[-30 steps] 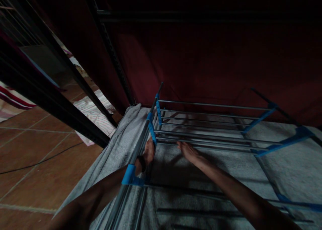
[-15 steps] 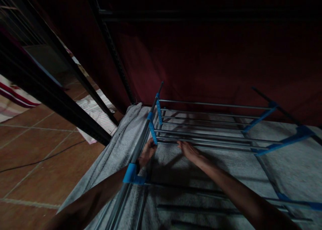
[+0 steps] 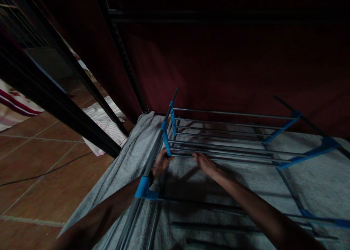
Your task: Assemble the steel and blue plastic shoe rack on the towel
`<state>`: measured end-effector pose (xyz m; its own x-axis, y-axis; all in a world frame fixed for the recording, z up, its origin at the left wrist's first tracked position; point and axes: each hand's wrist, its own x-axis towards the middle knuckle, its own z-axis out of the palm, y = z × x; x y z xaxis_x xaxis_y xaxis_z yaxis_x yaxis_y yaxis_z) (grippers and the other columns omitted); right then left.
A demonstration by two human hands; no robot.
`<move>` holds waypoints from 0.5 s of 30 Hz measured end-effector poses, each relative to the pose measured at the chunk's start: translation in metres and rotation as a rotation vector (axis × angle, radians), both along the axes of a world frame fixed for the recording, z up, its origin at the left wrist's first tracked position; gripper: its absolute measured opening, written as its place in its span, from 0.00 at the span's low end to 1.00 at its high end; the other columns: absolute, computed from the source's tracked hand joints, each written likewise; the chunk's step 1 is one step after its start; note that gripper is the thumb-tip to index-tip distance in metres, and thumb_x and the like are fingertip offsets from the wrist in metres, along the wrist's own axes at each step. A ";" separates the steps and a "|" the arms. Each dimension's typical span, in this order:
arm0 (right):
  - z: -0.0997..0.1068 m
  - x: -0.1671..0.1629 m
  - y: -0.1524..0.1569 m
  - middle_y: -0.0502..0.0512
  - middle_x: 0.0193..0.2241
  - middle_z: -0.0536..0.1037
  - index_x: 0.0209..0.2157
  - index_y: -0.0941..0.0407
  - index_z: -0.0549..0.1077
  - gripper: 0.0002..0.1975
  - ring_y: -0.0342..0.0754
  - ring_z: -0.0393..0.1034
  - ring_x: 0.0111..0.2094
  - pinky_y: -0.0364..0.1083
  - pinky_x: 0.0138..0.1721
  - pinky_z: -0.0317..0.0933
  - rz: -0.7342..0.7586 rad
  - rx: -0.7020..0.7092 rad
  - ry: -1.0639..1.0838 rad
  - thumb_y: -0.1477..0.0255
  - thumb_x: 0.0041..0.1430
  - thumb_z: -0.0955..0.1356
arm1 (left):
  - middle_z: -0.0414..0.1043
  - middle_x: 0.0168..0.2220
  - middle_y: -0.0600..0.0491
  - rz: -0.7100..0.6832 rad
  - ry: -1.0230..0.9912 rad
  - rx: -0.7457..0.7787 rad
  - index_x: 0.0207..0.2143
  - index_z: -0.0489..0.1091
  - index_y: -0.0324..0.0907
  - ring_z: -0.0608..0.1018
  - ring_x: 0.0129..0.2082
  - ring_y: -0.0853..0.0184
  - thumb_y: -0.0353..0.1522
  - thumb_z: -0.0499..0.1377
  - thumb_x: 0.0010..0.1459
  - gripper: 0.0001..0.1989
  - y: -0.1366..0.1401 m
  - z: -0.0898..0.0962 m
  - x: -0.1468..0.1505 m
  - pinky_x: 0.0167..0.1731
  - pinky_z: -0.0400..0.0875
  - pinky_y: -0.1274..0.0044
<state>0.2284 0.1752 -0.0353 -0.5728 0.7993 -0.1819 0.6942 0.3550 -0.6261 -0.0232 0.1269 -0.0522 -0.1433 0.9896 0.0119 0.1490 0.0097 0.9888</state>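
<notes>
A rack frame of grey metal tubes with blue plastic connectors lies on a grey blanket. My left hand is closed around the lower end of a perforated blue bracket, where a thin tube meets it. My right hand has its fingers pressed on the lowest metal tube, a short way to the right of that bracket. Between my forearms, a blue corner connector joins the side tubes. At the far end, blue brackets carry the other ends of the tubes.
Loose dark tubes lie on the blanket near me. A black metal post slants across the left, above the tiled floor with a thin cable. Dark red cloth hangs behind the rack.
My left hand has shifted slightly up and around the bracket's lower end, its fingers now reaching past it. The right hand stays in nearly the same place.
</notes>
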 end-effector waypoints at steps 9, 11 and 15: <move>-0.006 0.001 0.001 0.60 0.50 0.78 0.51 0.56 0.73 0.16 0.53 0.71 0.52 0.47 0.54 0.60 -0.048 -0.012 0.001 0.75 0.66 0.61 | 0.68 0.42 0.50 -0.067 0.048 -0.073 0.29 0.73 0.44 0.70 0.47 0.56 0.38 0.69 0.46 0.11 0.006 0.017 -0.008 0.47 0.69 0.69; -0.008 0.000 0.000 0.59 0.52 0.77 0.52 0.54 0.73 0.16 0.53 0.69 0.54 0.48 0.57 0.59 -0.049 -0.001 -0.003 0.74 0.66 0.61 | 0.67 0.39 0.50 -0.082 0.056 -0.093 0.30 0.73 0.43 0.71 0.45 0.56 0.39 0.69 0.44 0.13 0.008 0.019 -0.010 0.45 0.69 0.68; -0.007 -0.002 0.003 0.57 0.53 0.76 0.52 0.53 0.73 0.15 0.52 0.68 0.56 0.49 0.60 0.57 -0.057 0.015 -0.026 0.74 0.67 0.62 | 0.69 0.33 0.53 -0.145 0.137 -0.102 0.28 0.72 0.44 0.72 0.42 0.56 0.44 0.70 0.40 0.17 0.018 0.015 -0.018 0.42 0.69 0.67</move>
<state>0.2269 0.1783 -0.0421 -0.5215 0.8332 -0.1839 0.7298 0.3239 -0.6021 -0.0408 0.1453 -0.0374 -0.0034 0.9968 -0.0802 0.2888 0.0778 0.9542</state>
